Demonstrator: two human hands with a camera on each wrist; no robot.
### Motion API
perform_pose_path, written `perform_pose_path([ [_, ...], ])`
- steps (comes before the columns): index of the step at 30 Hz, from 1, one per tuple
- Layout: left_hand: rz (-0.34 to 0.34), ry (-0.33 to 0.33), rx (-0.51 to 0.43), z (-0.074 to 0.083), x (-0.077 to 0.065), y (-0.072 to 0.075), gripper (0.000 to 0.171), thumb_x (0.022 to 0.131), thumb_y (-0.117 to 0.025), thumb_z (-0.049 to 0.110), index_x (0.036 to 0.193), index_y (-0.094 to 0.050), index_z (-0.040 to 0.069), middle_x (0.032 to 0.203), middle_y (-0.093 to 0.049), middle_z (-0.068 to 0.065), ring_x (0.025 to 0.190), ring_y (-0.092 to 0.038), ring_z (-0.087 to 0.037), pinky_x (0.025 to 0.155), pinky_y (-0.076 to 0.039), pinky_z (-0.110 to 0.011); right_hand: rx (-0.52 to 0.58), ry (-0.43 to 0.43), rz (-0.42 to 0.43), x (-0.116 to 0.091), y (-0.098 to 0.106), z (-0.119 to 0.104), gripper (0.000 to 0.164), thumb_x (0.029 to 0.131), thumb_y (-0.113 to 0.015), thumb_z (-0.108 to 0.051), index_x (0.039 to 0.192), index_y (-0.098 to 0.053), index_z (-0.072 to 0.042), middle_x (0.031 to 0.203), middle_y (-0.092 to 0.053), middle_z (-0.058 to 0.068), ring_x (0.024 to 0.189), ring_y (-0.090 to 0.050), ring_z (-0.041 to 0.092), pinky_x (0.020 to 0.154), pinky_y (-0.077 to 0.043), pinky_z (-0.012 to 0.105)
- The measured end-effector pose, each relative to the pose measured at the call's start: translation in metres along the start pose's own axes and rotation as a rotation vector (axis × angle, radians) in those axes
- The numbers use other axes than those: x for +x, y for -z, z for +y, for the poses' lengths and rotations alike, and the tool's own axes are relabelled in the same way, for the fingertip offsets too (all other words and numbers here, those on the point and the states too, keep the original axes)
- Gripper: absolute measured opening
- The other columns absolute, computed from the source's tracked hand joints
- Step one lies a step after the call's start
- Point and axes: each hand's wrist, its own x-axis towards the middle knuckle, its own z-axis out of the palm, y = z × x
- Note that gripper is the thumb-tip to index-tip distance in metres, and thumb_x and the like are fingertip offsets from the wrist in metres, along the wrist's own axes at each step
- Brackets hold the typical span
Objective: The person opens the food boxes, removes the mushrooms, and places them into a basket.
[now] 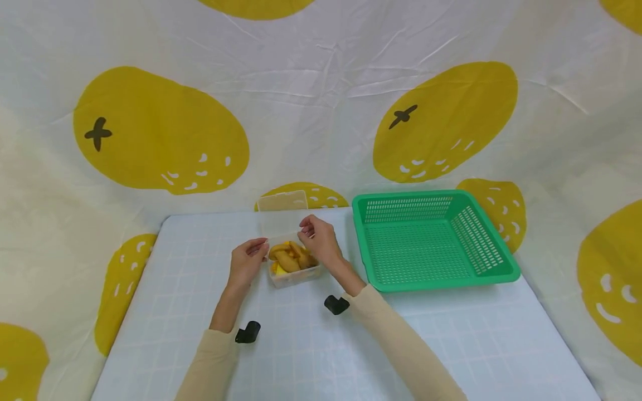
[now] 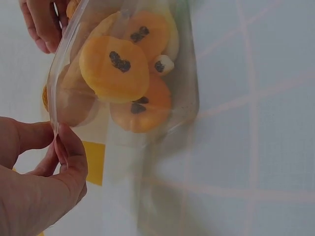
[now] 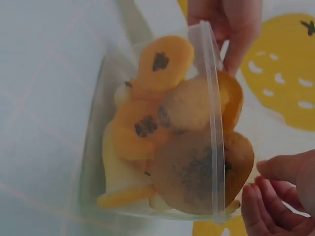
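Note:
A clear plastic box [image 1: 297, 277] with its lid [image 1: 283, 223] raised at the back stands on the table. It is filled with rounded orange, yellow and tan toy-food-like pieces [image 2: 114, 69], several with dark patches. Some tan pieces [image 3: 241, 169] rise above the rim. My left hand [image 1: 246, 263] pinches the box's rim at the left side, between thumb and fingertips. Over the box's back right corner, my right hand [image 1: 321, 240] has its fingers bent, thumb and fingertips slightly apart. In the right wrist view nothing shows between those fingertips.
A green slotted plastic basket [image 1: 362, 245] stands to the right of the box. Under both is a table with a pale checked cloth [image 1: 311, 356]. A white backdrop with yellow fruit prints [image 1: 160, 128] hangs behind and around it.

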Motion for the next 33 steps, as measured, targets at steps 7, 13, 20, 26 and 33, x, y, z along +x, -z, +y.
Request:
perform_pose_path([
  [7, -0.005, 0.020, -0.023, -0.001, 0.002, 0.000, 0.032, 0.101, -0.065, 0.007, 0.129, -0.063, -0.009, 0.120, -0.065, -0.023, 0.082, -0.061, -0.006, 0.070, -0.054, -0.015, -0.214, 0.050, -0.194, -0.012, -0.003, -0.008, 0.018, 0.097, -0.072, -0.010, 0.110, -0.069, 0.001, 0.104, -0.071, 0.012, 0.095, -0.065, 0.025, 0.087, -0.057, 0.036],
  [13, -0.002, 0.035, -0.009, 0.000, 0.003, 0.001, 0.033, 0.102, -0.065, 0.009, 0.131, -0.063, -0.007, 0.123, -0.065, -0.023, 0.084, -0.062, -0.006, 0.070, -0.053, -0.014, -0.415, 0.110, -0.270, -0.012, -0.006, -0.014, 0.014, 0.098, -0.069, -0.010, 0.109, -0.074, -0.003, 0.103, -0.074, 0.009, 0.089, -0.065, 0.021, 0.082, -0.056, 0.031],
  [20, -0.008, 0.069, -0.007, 0.001, 0.003, 0.002, 0.035, 0.103, -0.064, 0.011, 0.133, -0.062, -0.006, 0.126, -0.064, -0.023, 0.088, -0.062, -0.008, 0.072, -0.054, -0.015, -0.417, 0.123, -0.338, -0.009, -0.004, -0.020, 0.021, 0.094, -0.072, -0.005, 0.115, -0.071, -0.001, 0.098, -0.072, 0.011, 0.081, -0.060, 0.020, 0.073, -0.052, 0.029],
  [26, 0.001, 0.116, -0.025, 0.002, 0.002, 0.000, 0.036, 0.102, -0.064, 0.013, 0.133, -0.062, -0.006, 0.121, -0.066, -0.019, 0.088, -0.061, -0.010, 0.073, -0.054, -0.016, -0.255, 0.080, -0.327, -0.010, 0.010, -0.021, 0.039, 0.091, -0.073, -0.001, 0.129, -0.066, 0.002, 0.111, -0.070, 0.014, 0.096, -0.066, 0.025, 0.084, -0.057, 0.034],
  [33, 0.009, 0.151, -0.066, 0.002, 0.005, -0.001, 0.035, 0.102, -0.064, 0.012, 0.132, -0.062, -0.006, 0.112, -0.067, -0.014, 0.086, -0.060, -0.009, 0.070, -0.053, -0.014, -0.048, 0.051, -0.277, -0.008, 0.034, -0.012, 0.039, 0.090, -0.070, -0.001, 0.129, -0.066, -0.003, 0.115, -0.070, 0.015, 0.101, -0.069, 0.029, 0.086, -0.059, 0.038],
])
